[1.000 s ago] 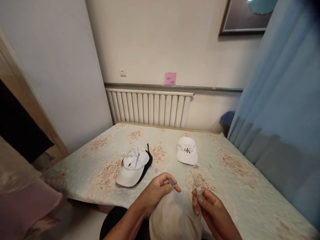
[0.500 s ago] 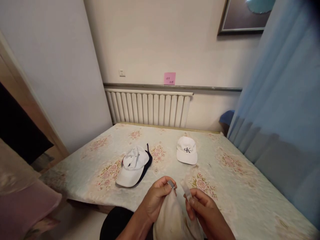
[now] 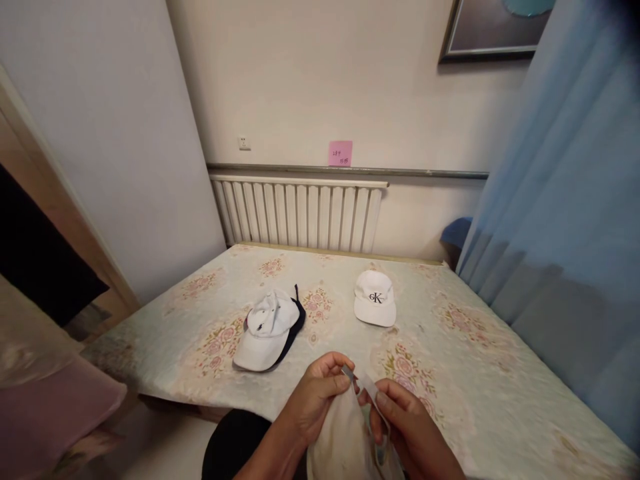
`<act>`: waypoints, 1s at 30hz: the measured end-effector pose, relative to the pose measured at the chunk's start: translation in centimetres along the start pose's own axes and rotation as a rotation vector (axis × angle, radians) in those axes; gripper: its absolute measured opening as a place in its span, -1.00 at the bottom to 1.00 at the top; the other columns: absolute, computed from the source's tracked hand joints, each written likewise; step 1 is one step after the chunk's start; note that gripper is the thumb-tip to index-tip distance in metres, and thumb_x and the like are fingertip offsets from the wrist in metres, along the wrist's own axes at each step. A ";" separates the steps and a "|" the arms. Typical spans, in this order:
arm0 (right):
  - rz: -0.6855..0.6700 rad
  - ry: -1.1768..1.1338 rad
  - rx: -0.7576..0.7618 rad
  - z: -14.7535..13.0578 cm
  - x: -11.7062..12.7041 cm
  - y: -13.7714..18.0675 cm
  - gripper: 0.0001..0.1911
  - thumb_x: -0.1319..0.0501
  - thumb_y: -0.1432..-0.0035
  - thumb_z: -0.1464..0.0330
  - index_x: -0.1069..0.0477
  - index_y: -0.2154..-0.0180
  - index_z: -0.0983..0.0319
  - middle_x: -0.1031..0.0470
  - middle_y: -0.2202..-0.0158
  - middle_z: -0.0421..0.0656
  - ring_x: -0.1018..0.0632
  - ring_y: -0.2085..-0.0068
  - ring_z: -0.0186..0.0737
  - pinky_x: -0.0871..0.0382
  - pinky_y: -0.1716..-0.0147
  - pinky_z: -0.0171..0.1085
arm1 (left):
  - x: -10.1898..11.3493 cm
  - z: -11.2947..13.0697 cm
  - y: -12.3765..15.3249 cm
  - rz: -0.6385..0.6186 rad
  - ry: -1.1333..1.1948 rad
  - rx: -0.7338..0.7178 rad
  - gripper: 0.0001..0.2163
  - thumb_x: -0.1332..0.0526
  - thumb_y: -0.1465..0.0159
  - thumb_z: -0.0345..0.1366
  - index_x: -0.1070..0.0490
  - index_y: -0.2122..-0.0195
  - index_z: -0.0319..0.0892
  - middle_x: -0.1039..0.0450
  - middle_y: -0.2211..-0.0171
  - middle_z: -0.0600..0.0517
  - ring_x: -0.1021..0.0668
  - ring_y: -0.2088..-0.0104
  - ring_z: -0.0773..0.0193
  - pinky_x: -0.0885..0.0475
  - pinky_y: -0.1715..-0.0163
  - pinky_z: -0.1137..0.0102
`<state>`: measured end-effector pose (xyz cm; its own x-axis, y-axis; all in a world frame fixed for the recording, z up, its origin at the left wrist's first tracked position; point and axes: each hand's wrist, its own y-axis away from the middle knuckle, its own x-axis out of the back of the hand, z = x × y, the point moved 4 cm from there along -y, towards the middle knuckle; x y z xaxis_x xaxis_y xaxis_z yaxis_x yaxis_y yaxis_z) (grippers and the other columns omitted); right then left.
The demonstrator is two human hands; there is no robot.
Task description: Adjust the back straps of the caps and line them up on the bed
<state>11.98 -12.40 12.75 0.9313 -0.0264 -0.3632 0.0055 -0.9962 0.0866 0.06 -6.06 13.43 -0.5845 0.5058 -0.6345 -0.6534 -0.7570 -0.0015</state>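
Note:
My left hand point(image 3: 320, 393) pinches a small silver metal buckle point(image 3: 348, 374) between thumb and fingertips. The buckle is attached to a cream cap point(image 3: 343, 437), whose cloth hangs below my hands and is partly cut off by the lower edge. In my right hand point(image 3: 403, 413), thumb and fingers are closed on the pale strap point(image 3: 370, 389) of the same cap. The strap's free end points up close to the buckle; whether it touches the buckle I cannot tell.
A white CK cap point(image 3: 375, 299) lies on the flowered bedcover point(image 3: 465, 393). Left of it a white cap point(image 3: 270, 330) rests on a dark cap point(image 3: 295, 328). A radiator point(image 3: 300, 210) stands behind the bed, a blue curtain point(image 3: 550, 200) hangs at the right, and pink cloth point(image 3: 65, 413) hangs at the left.
My right hand has brought the strap's end slightly left, closer to the buckle. The buckle has turned a little in my left hand. The caps on the bed stay put.

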 end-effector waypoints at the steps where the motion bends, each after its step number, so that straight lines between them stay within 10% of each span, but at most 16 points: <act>1: -0.015 -0.009 -0.013 0.0 -0.2 0.1 -0.67 -0.23 -0.06 0.10 -0.35 0.41 0.25 -0.37 0.71 -0.26 -0.32 0.62 -0.39 -0.11 0.54 -0.36 | -0.2 0.0 0.0 -0.003 -0.024 -0.016 -0.81 -0.27 -0.04 -0.45 -0.36 0.29 -0.23 -0.46 0.49 0.00 -0.50 0.45 0.27 -0.33 0.35 0.36; 15: -0.069 0.067 -0.139 1.3 -0.1 0.1 -0.66 -0.28 0.02 0.10 -0.37 0.42 0.26 -0.60 0.47 -0.04 -0.52 0.47 -0.26 -0.28 0.36 -0.26 | 1.2 -0.7 0.2 0.126 -0.676 0.000 -0.91 -0.20 -0.11 -0.36 -0.32 0.35 -0.21 -0.28 0.55 0.17 -0.28 0.52 0.44 -0.13 0.50 0.51; 30: -0.026 0.055 -0.122 1.2 -0.3 0.3 -0.68 -0.23 -0.04 0.11 -0.34 0.48 0.24 -0.55 0.58 -0.13 -0.49 0.51 -0.24 -0.23 0.42 -0.28 | 1.7 -1.3 0.6 0.000 -0.428 -0.041 -0.85 -0.25 -0.11 -0.33 -0.36 0.30 -0.24 -0.38 0.43 0.07 -0.39 0.39 0.35 -0.21 0.35 0.46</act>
<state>11.29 -12.74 11.78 0.9488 0.0072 -0.3159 0.0711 -0.9790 0.1913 -0.72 -6.20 11.34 -0.7371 0.6250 -0.2570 -0.6385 -0.7687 -0.0380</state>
